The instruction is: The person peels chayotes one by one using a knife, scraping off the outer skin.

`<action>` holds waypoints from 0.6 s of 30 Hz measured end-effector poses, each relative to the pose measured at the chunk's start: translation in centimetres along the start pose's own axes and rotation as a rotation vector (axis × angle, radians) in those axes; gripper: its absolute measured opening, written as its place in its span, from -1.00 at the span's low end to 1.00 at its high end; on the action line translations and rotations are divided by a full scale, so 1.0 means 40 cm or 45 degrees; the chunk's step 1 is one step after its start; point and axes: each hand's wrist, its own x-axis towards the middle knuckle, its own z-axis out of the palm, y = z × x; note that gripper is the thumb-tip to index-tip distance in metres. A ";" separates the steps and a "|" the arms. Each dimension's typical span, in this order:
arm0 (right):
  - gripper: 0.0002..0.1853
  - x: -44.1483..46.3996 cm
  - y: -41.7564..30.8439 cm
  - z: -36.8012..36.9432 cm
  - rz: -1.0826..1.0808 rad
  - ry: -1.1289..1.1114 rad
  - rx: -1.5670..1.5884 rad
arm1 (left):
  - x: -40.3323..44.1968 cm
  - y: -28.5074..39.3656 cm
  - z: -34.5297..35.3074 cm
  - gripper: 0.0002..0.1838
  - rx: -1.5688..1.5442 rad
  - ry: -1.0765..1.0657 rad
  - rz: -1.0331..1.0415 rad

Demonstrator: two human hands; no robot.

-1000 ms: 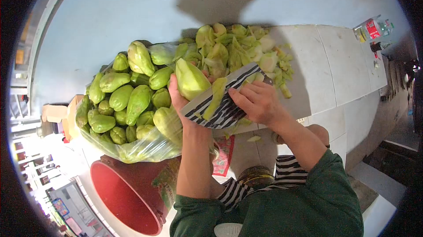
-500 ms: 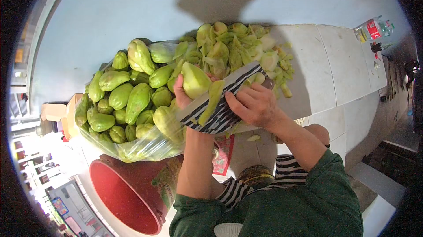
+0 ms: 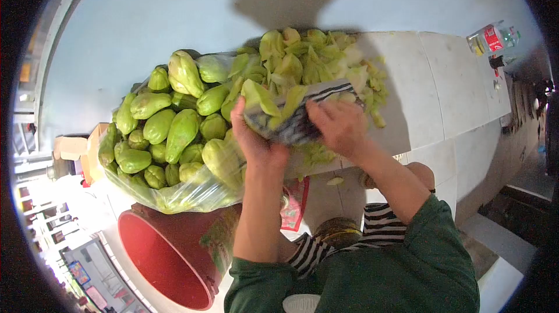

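Observation:
My left hand (image 3: 259,144) is closed around a pale, partly peeled chayote (image 3: 256,96), fingers on its far side and largely hidden. My right hand (image 3: 342,130) grips a broad cleaver (image 3: 298,128), its handle hidden by the hand. The shiny blade mirrors black and white stripes and is blurred. It lies against the chayote's right side, where a strip of green peel (image 3: 293,102) stands up. Behind both hands spreads a heap of cut peelings (image 3: 314,60). Left of my left hand, a clear plastic bag (image 3: 192,192) holds several whole green chayotes (image 3: 183,135).
A red bucket (image 3: 154,263) lies tipped below the bag. At the far right stand a plastic bottle with a red label (image 3: 494,38) and a small dark bottle (image 3: 499,63). A cardboard box (image 3: 93,153) is at left. A pale wall rises behind the peelings.
The cleaver has shifted and turned against the chayote, and the peel strip now stands higher. My left hand has rotated, showing more of its palm side. My right hand has moved slightly up and right.

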 end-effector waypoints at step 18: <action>-0.44 0.009 0.054 -0.014 0.218 -0.108 0.127 | -0.002 0.014 0.030 -0.53 0.053 0.066 0.001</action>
